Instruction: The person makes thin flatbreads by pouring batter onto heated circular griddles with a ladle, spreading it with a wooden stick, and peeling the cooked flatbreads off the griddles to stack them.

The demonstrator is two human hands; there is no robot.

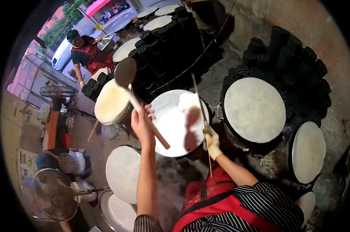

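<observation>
My bare left hand (143, 120) is closed around the pale handle of a ladle (126, 72), whose round dark head is raised at the upper left of a wide pan. My gloved right hand (211, 139) grips a long thin stick (198, 91) that slants over the pan's right side. Below both hands lies the round white pan (165, 135), with a soft white mass (188, 102) near its top edge. Shadows fall across its white surface.
Round covered pans (255, 110) stand right and left (123, 174). Black perforated cylinders (287, 58) are stacked at the upper right and top centre. A co-worker (90, 52) in a red apron is at the upper left. A fan (55, 195) stands lower left.
</observation>
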